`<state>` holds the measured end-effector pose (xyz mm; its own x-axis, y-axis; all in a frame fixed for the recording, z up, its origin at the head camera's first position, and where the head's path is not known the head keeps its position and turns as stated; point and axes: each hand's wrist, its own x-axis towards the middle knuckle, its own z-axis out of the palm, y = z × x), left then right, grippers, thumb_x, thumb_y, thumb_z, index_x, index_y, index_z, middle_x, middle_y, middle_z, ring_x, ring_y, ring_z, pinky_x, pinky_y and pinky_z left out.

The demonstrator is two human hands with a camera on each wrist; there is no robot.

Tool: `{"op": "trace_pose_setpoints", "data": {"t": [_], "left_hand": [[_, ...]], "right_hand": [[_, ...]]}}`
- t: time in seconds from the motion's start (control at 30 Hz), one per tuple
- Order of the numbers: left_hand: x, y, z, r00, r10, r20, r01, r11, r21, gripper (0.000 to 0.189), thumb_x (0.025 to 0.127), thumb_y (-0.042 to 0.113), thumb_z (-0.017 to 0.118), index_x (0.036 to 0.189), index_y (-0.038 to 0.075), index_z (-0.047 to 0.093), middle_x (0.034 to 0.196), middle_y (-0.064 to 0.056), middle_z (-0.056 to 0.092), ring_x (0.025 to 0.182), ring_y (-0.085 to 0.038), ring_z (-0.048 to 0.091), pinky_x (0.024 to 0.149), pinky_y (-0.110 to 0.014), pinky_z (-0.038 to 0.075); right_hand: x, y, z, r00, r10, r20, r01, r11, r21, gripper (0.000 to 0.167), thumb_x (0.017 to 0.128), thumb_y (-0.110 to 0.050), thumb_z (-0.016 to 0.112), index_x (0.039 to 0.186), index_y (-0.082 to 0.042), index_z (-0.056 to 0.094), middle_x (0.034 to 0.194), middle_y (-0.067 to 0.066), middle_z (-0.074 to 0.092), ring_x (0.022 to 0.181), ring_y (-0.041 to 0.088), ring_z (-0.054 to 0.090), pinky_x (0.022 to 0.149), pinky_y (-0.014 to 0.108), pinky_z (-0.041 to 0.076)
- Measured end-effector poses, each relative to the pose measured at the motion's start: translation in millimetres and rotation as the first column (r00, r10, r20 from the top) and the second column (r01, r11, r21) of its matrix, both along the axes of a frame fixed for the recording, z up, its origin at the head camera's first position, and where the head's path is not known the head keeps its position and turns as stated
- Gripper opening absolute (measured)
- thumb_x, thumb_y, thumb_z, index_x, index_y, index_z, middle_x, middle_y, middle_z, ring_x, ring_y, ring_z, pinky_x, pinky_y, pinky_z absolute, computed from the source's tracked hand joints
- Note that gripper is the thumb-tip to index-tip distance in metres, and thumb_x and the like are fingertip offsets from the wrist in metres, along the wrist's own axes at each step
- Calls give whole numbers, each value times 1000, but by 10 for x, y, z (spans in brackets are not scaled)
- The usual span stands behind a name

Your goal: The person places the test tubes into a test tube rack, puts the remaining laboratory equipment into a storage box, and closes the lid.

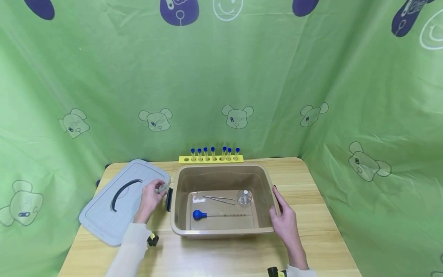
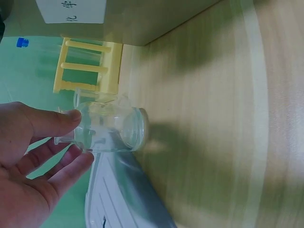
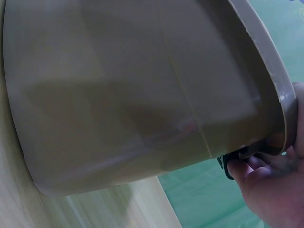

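Note:
My left hand (image 1: 150, 198) pinches a small clear glass vessel (image 2: 111, 126) between thumb and fingers, just left of the tan bin (image 1: 221, 232). In the left wrist view the vessel lies sideways, its round base toward the wooden table. My right hand (image 1: 285, 223) grips the bin's right end at its rim and black handle (image 3: 230, 166). Inside the bin are a pipette with a blue bulb (image 1: 199, 215), thin metal tweezers (image 1: 219, 199) and a round clear glass bottle with a white top (image 1: 244, 198).
A grey lid (image 1: 107, 219) with a black handle lies on the table left of the bin, partly under my left hand. Behind the bin stands a yellow rack (image 1: 183, 159) of several blue-capped test tubes (image 1: 213, 154). A green curtain (image 1: 263, 77) surrounds the table.

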<state>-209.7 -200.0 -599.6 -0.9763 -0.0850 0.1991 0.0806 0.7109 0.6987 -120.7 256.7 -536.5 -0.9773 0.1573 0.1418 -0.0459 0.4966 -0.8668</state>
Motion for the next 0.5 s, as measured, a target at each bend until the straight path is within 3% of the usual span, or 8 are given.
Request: {"op": "trace_pose_setpoints", "data": {"t": [0.5], "left_hand": [[59,-54,263,997,27,-70,-27,1000,11,37,77,-10,77,112,-4,70,107,-23,71,99,-40,69,90,-55,56]], "right_hand": [[8,-2,11,1000,10,15,-10,999,-33,69,93,12,50,156,-16,44,160,17,40,129,42,52,93,56,56]]}}
